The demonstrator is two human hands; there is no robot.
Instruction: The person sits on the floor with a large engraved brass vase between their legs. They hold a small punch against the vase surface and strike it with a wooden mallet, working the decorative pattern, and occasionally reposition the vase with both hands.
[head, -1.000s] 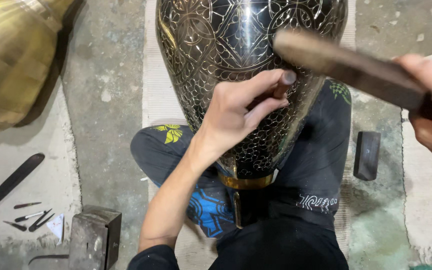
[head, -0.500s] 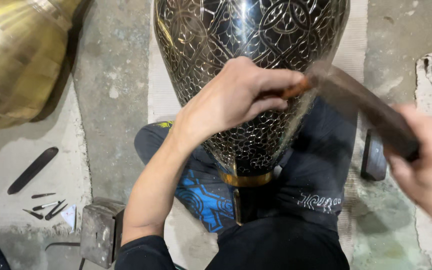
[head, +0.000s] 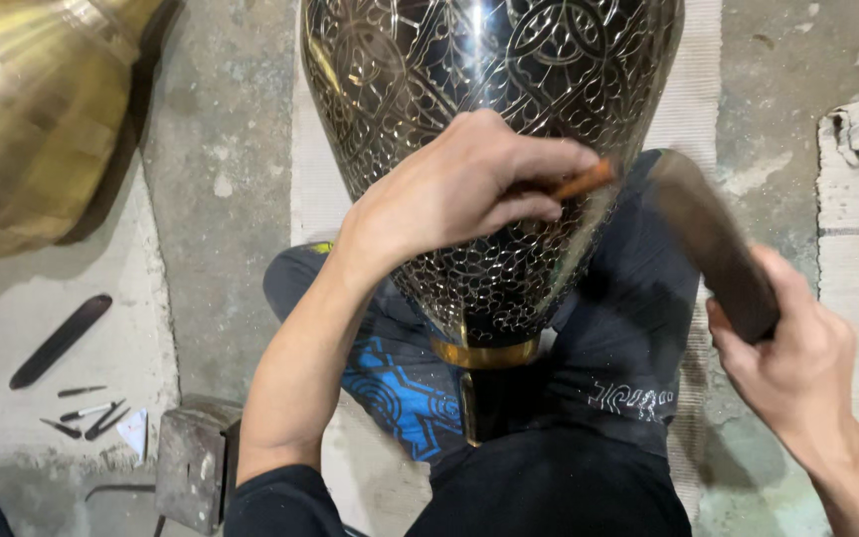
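Vase [head: 489, 149] lies wedged between my knees so it can't roll, left hand [head: 459, 194] pinching the chisel [head: 581, 182] against its wall, right hand [head: 797, 363] clenched on the mallet [head: 713, 239] just beside.

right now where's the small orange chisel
In the head view the orange chisel is right of centre, pinched in the left hand and pressed against the engraved dark vase, left of the wooden mallet.

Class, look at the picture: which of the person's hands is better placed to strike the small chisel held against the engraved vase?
Right. The right hand grips the dark mallet, raised beside the chisel, while the left hand holds it to the vase.
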